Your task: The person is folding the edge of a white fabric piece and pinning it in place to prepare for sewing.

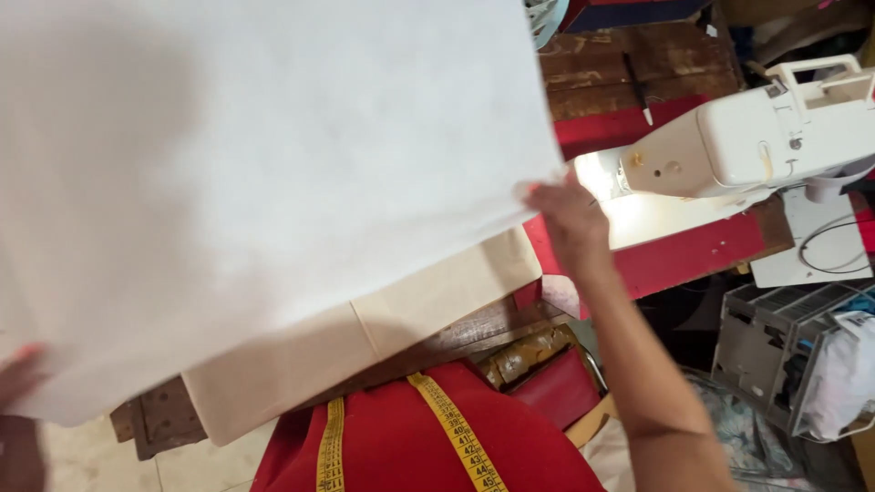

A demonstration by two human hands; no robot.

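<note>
Both hands, right hand (570, 219) and blurred left hand (18, 378), apparently pinched the white sheet (264, 173) in a closed grip above the table (629, 64).

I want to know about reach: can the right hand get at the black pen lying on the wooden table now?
Probably not at once: the right hand is pinching the corner of the white fabric sheet. The black pen lies uncovered beyond it, so the path looks free once it lets go.

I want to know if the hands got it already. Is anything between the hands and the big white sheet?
Nothing visible. The right hand grips the white sheet at its corner, and the left hand touches its lower left edge.
</note>
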